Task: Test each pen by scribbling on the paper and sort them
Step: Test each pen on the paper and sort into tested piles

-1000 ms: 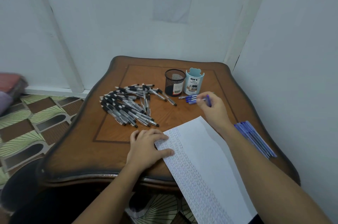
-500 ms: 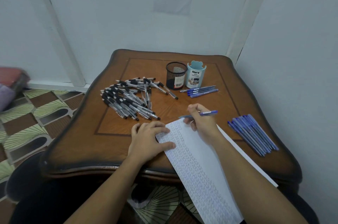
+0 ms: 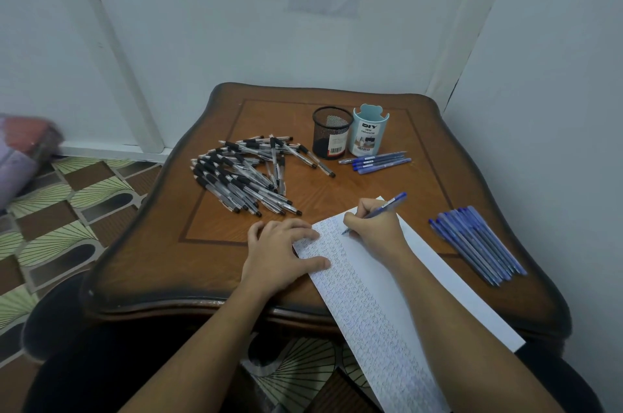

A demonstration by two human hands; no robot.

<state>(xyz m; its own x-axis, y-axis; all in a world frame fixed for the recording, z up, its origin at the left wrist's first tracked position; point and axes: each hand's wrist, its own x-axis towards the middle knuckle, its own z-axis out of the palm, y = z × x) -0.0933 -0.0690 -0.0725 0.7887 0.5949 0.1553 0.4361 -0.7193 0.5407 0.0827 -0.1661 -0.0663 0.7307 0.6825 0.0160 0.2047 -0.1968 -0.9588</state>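
Wooden table (image 3: 209,271) in a white corner. Left hand (image 3: 279,250) lay flat, fingers spread, pinning the paper (image 3: 438,281). Right hand (image 3: 374,227) gripped a blue pen (image 3: 387,206), tip on the sheet near its top: test step. Next, my guess: scribble, check ink, then sort it to the blue row (image 3: 478,244) or the cups (image 3: 369,136).

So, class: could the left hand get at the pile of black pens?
Probably yes: the left hand rests on the paper, holding nothing, and only bare table lies between it and the black pens.
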